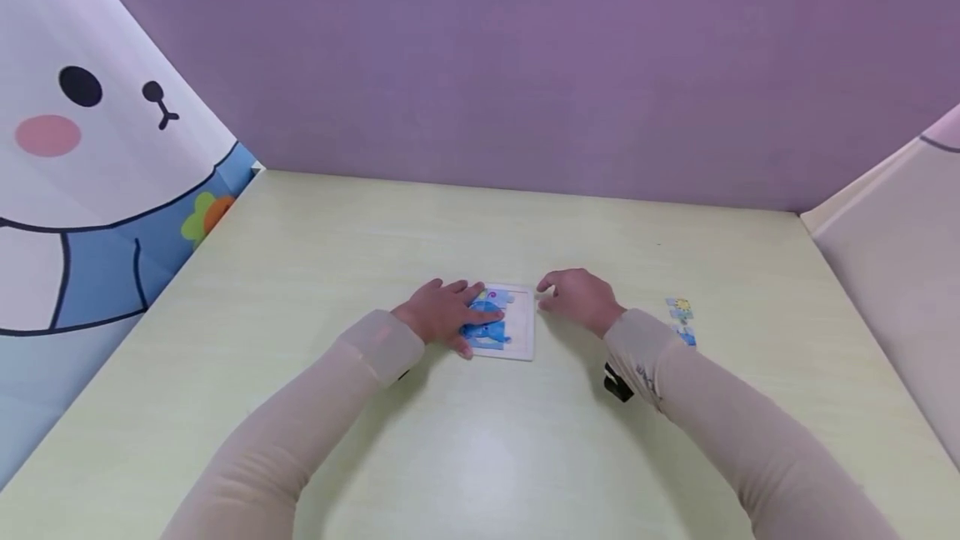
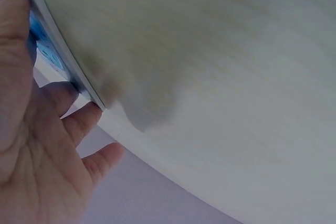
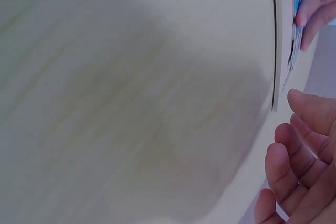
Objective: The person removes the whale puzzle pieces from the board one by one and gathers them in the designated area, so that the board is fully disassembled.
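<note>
A white-rimmed jigsaw tray [image 1: 528, 332] lies on the table, partly filled with blue puzzle pieces [image 1: 489, 333] on its left; its right part shows a bare pale base. My left hand [image 1: 442, 312] spreads over the tray's left side, fingers extended on the pieces and hiding some of them. In the left wrist view, fingertips [image 2: 92, 111] touch the tray's edge. Just beyond the tray's right rim is my right hand [image 1: 581, 298], its fingers loosely bent. The right wrist view shows nothing between those fingers [image 3: 278, 161].
To the right of my right wrist lie a loose puzzle piece with a sun [image 1: 679, 307] and a blue one [image 1: 686, 335], partly hidden by the sleeve. A purple wall [image 1: 510, 73] stands behind the pale table [image 1: 480, 440], and a cartoon-printed cloth [image 1: 112, 165] hangs at left.
</note>
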Demonstrator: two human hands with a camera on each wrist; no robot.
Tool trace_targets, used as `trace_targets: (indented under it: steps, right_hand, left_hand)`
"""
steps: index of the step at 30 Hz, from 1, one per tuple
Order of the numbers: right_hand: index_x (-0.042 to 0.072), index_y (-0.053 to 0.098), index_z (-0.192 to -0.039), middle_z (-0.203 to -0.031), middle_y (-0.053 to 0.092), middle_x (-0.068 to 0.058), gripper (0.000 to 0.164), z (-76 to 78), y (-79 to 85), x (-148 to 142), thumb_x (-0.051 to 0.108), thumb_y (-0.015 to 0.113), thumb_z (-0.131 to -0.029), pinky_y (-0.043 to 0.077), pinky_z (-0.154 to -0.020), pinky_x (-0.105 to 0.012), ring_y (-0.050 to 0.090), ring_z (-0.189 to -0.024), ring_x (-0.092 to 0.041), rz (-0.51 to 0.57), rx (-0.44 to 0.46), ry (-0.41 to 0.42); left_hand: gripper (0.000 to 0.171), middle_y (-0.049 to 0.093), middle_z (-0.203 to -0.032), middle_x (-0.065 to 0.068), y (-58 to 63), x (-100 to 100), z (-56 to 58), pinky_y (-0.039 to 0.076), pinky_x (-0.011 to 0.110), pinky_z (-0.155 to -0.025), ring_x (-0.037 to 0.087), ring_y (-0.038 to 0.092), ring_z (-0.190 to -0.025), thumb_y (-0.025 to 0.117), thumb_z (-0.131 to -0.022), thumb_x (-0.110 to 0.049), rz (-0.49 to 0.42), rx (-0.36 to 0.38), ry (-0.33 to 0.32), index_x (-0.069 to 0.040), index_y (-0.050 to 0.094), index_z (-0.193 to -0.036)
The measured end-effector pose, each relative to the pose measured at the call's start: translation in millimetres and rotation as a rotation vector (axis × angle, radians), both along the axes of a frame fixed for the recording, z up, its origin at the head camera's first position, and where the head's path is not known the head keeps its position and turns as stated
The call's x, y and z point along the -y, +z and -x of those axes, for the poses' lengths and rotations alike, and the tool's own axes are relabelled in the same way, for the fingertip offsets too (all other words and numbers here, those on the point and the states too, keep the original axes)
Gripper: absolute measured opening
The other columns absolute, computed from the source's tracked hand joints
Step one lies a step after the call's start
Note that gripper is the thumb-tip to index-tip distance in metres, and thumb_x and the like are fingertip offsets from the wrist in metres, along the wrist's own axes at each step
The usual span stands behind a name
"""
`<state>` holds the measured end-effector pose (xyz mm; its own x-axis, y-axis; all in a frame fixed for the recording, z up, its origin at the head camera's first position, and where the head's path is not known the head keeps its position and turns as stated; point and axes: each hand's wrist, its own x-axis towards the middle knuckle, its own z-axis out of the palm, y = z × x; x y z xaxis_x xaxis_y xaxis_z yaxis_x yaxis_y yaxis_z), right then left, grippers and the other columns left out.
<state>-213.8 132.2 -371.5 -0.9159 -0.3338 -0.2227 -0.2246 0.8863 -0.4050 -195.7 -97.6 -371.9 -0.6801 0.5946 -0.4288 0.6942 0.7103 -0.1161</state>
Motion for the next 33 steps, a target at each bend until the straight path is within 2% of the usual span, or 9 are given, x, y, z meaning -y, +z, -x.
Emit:
trace_targets:
  steps: [7,17,20,33]
  right_hand:
    - [0.008,0.07,-0.114,-0.115,0.068,-0.01,0.026,0.2,-3.3,20,0.02,0.066,-0.091,0.047,-0.085,-0.04,0.06,-0.093,-0.021,-0.007,-0.005,0.033]
    - [0.009,0.071,-0.114,-0.118,0.067,-0.007,0.026,3.2,-2.6,41,0.019,0.065,-0.091,0.046,-0.091,-0.045,0.059,-0.114,-0.027,-0.096,0.003,0.069]
    - [0.009,0.07,-0.115,-0.118,0.067,-0.007,0.027,3.5,-3.6,44,0.018,0.064,-0.09,0.045,-0.091,-0.045,0.058,-0.115,-0.027,-0.108,-0.003,0.065]
    - [0.005,0.071,-0.108,-0.114,0.068,-0.009,0.022,5.0,-4.7,47,0.012,0.067,-0.088,0.045,-0.093,-0.042,0.06,-0.111,-0.026,0.013,0.064,-0.011]
  left_hand:
    - [0.077,0.023,-0.158,0.008,-1.5,-1,1.1,0.031,0.053,-0.106,0.031,0.028,-0.14,0.056,-0.084,-0.064,0.013,0.012,0.019,-0.04,0.026,-0.15]
    - [0.076,0.024,-0.157,0.009,-5.1,0,2.5,0.034,0.054,-0.104,0.032,0.029,-0.14,0.057,-0.084,-0.063,-0.011,-0.004,-0.002,-0.039,0.028,-0.15]
    - [0.075,0.023,-0.157,0.009,-4.9,0,2.7,0.034,0.054,-0.104,0.033,0.03,-0.139,0.056,-0.085,-0.062,-0.016,-0.002,-0.005,-0.038,0.028,-0.15]
    - [0.075,0.023,-0.158,0.005,-1.9,0,1.6,0.036,0.053,-0.102,0.032,0.031,-0.139,0.056,-0.085,-0.063,0.0,-0.004,-0.018,-0.038,0.028,-0.15]
